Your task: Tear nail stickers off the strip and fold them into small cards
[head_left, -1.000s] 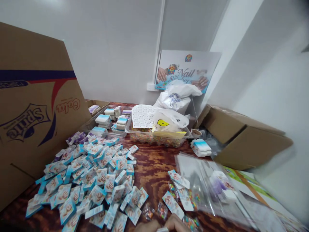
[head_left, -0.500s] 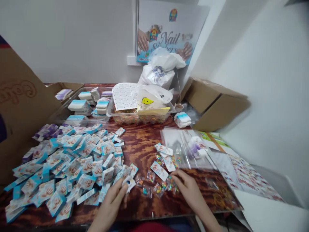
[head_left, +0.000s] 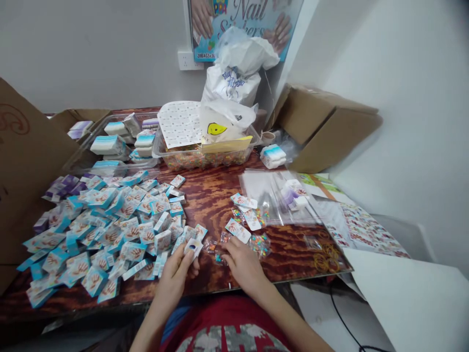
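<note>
Right of box pile (head_left: 126, 232): one white piece (head_left: 194, 246) pinched by left hand (head_left: 176, 270), three cards (head_left: 239, 230); half-curled right hand (head_left: 242, 262) shifted pileward, hold unclear.

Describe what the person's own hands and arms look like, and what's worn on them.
The left hand and right hand are ungloved. Both forearms are bare, with no sleeve, watch or bracelet visible on them; rings are too small to tell. Between the arms shows a dark red top with large, mottled grey-and-white lettering.
</note>
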A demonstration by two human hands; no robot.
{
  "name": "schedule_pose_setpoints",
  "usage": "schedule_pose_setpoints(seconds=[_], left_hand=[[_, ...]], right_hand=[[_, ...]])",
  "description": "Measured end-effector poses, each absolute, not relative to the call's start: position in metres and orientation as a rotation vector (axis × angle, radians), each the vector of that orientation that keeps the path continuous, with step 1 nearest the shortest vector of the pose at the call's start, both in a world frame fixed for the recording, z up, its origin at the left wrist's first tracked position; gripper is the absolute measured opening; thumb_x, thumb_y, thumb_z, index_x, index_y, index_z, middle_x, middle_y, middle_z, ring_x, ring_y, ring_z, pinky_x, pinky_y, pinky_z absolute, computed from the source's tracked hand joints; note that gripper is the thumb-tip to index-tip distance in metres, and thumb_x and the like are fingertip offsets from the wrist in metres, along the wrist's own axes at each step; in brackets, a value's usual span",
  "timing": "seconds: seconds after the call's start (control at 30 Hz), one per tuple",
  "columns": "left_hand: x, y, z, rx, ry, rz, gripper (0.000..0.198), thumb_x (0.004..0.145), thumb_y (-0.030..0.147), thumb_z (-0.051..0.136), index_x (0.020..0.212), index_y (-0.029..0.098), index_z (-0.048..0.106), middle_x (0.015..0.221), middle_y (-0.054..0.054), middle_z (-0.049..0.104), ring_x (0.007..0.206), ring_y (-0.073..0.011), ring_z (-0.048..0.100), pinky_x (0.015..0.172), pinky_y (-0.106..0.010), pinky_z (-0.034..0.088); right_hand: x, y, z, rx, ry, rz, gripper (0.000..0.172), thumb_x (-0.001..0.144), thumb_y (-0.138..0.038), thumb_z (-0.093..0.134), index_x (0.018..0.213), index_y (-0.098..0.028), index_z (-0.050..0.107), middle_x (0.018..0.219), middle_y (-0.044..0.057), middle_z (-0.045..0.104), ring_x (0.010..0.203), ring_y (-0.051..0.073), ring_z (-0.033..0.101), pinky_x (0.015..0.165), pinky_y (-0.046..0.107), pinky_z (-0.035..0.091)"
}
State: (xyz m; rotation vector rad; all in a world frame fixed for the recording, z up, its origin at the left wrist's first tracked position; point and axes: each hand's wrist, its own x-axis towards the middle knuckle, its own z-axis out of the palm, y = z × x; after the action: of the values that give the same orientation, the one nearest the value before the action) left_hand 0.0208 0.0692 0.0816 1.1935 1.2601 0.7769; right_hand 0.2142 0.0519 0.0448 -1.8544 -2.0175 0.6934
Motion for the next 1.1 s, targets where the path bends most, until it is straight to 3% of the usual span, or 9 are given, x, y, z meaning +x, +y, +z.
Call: schedule_pose_setpoints(seconds=[0.13, 0.3, 0.43, 0.6, 0.73, 0.83, 0.93, 1.1], left_hand=[[0.014, 0.066, 0.072, 1.162, 1.265, 0.789, 0.037, 0.087, 0.053, 0.053, 0.076, 0.018, 0.056, 0.066, 0.002, 0.059, 0.057, -0.0123, 0.055, 0.054, -0.022, 0.044], [0.014, 0.067, 0.067, 1.178, 1.252, 0.791, 0.038, 0.087, 0.053, 0.053, 0.073, 0.017, 0.055, 0.065, 0.002, 0.058, 0.058, -0.0123, 0.055, 0.055, -0.022, 0.044], [0.020, 0.071, 0.070, 1.154, 1.234, 0.770, 0.040, 0.085, 0.056, 0.054, 0.075, 0.017, 0.056, 0.064, 0.001, 0.058, 0.056, -0.0128, 0.055, 0.053, -0.022, 0.044], [0.026, 0.074, 0.068, 1.182, 1.205, 0.757, 0.041, 0.086, 0.058, 0.052, 0.074, 0.019, 0.054, 0.060, 0.002, 0.055, 0.054, -0.0132, 0.052, 0.051, -0.022, 0.041], [0.032, 0.072, 0.060, 1.161, 1.212, 0.749, 0.044, 0.085, 0.062, 0.050, 0.073, 0.020, 0.050, 0.059, 0.002, 0.053, 0.052, -0.0134, 0.050, 0.050, -0.023, 0.039], [0.040, 0.073, 0.053, 1.176, 1.215, 0.713, 0.044, 0.086, 0.063, 0.045, 0.076, 0.020, 0.050, 0.059, 0.003, 0.052, 0.051, -0.0137, 0.049, 0.051, -0.024, 0.039], [0.049, 0.076, 0.049, 1.296, 1.236, 0.705, 0.040, 0.089, 0.057, 0.043, 0.079, 0.019, 0.053, 0.067, 0.000, 0.058, 0.064, -0.0167, 0.054, 0.061, -0.026, 0.044], [0.056, 0.077, 0.051, 1.474, 1.194, 0.598, 0.025, 0.089, 0.036, 0.044, 0.096, 0.018, 0.060, 0.094, -0.005, 0.067, 0.093, -0.0209, 0.059, 0.087, -0.030, 0.045]], right_hand=[[0.205, 0.051, 0.037, -1.920, -2.139, 0.632, 0.021, 0.084, -0.010, 0.060, 0.104, -0.016, 0.063, 0.118, 0.012, 0.059, 0.106, 0.026, 0.059, 0.087, 0.034, 0.046], [0.215, 0.060, 0.036, -1.990, -2.057, 0.588, 0.013, 0.092, -0.016, 0.054, 0.101, -0.019, 0.062, 0.107, 0.007, 0.061, 0.097, 0.022, 0.062, 0.080, 0.030, 0.047], [0.216, 0.071, 0.037, -2.110, -2.094, 0.448, 0.016, 0.092, -0.021, 0.055, 0.107, -0.019, 0.061, 0.113, 0.009, 0.059, 0.100, 0.024, 0.061, 0.073, 0.030, 0.048], [0.215, 0.072, 0.028, -2.059, -2.154, 0.422, 0.022, 0.091, -0.009, 0.044, 0.099, -0.017, 0.063, 0.107, 0.010, 0.062, 0.092, 0.022, 0.063, 0.072, 0.030, 0.047], [0.226, 0.075, 0.022, -1.873, -1.833, 0.629, 0.025, 0.084, -0.007, 0.042, 0.095, -0.018, 0.062, 0.092, 0.008, 0.065, 0.082, 0.021, 0.063, 0.074, 0.031, 0.047], [0.229, 0.078, 0.024, -1.641, -1.425, 1.020, 0.012, 0.083, -0.023, 0.050, 0.089, -0.019, 0.059, 0.071, 0.001, 0.059, 0.060, 0.017, 0.058, 0.058, 0.027, 0.046], [0.220, 0.076, 0.034, -1.421, -1.156, 1.387, 0.023, 0.079, -0.042, 0.059, 0.084, -0.020, 0.057, 0.065, -0.003, 0.054, 0.046, 0.012, 0.050, 0.045, 0.022, 0.037], [0.203, 0.069, 0.054, -1.376, -1.270, 1.408, 0.016, 0.077, -0.034, 0.061, 0.078, -0.018, 0.063, 0.071, 0.000, 0.061, 0.064, 0.015, 0.058, 0.059, 0.023, 0.043]])
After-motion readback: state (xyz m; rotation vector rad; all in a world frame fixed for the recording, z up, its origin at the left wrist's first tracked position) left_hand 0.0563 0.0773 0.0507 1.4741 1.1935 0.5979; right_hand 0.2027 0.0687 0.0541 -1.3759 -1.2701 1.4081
